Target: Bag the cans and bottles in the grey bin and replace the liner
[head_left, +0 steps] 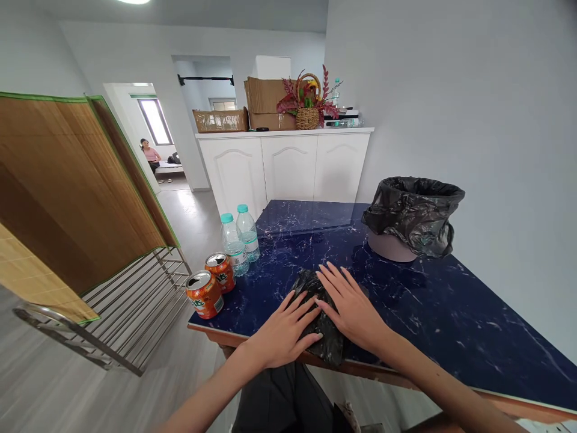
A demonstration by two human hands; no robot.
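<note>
A crumpled black plastic bag lies at the front edge of the blue marbled table, part of it hanging over the edge. My left hand rests on the bag's left side, fingers stretched out and spread. From the right, my right hand lies on the bag with its fingers extended. The two hands nearly meet over the middle of the bag and cover much of it. What is under or inside the bag cannot be seen.
Two orange cans and two clear bottles with teal caps stand along the table's left edge. A bin lined with a black bag stands back right. A metal rack is left. A person sits in the far room.
</note>
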